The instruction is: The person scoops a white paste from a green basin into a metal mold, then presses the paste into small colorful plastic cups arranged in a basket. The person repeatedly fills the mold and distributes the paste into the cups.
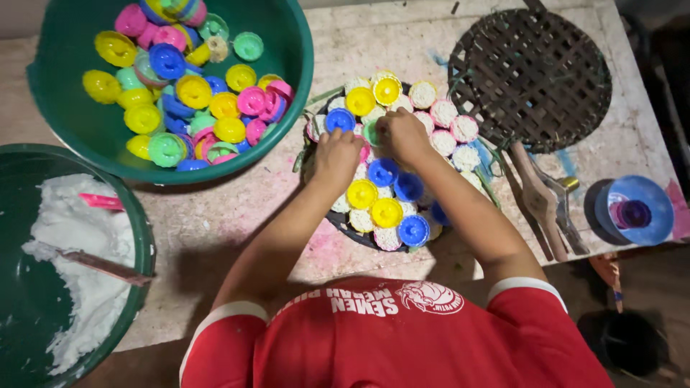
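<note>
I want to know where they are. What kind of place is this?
Probably a home snack-making table. A green tub holds coloured plastic moulds, another tub holds white flour, and both hands work over a round tray of little white cakes.

single head view, aimed straight down from above the person, fairly close; both hands are centred in frame, table seen beyond them.

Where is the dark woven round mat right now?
In the head view, the dark woven round mat lies at the upper right of the table, just right of the tray of small moulds.
</note>
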